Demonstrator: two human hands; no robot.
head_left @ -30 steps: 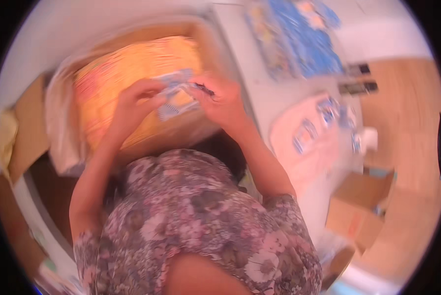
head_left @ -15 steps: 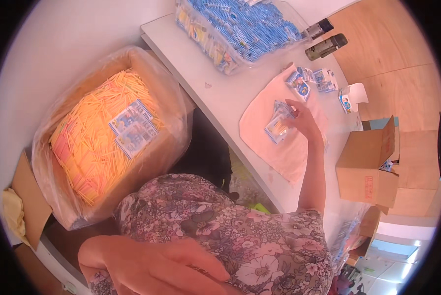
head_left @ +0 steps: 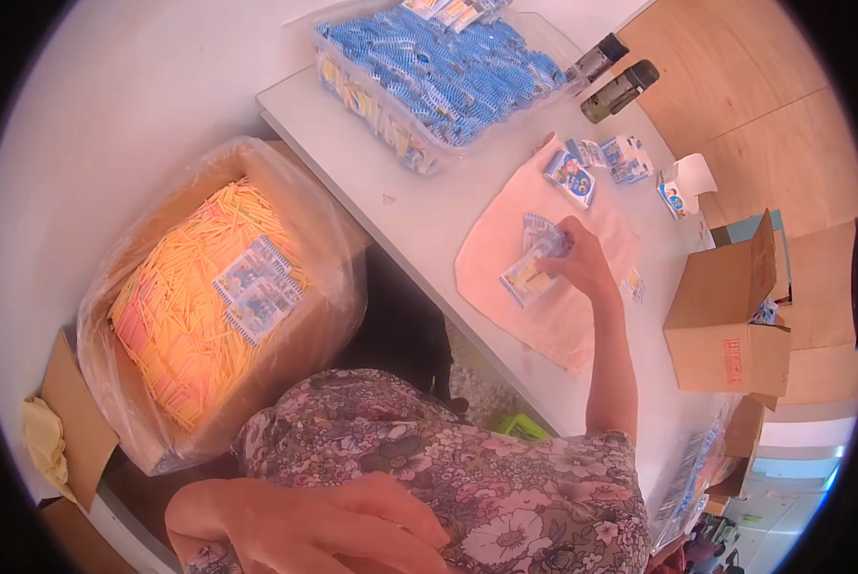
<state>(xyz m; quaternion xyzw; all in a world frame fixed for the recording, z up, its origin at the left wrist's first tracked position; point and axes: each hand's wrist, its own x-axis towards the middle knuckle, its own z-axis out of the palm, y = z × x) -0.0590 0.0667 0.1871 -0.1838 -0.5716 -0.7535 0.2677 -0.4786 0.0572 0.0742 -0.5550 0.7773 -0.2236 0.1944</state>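
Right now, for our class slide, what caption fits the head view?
The right hand touches a small packet over a pink cloth, with a carton of yellow sticks to the left.

Downward fisheye view from head

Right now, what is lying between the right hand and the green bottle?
In the head view, several blue-and-white packs lie between the right hand and the green bottle, by the far end of the pink cloth.

A pale wall [head_left: 161, 77] rises left of a white table [head_left: 419, 220], with wood-grained panels [head_left: 725, 86] rightward.
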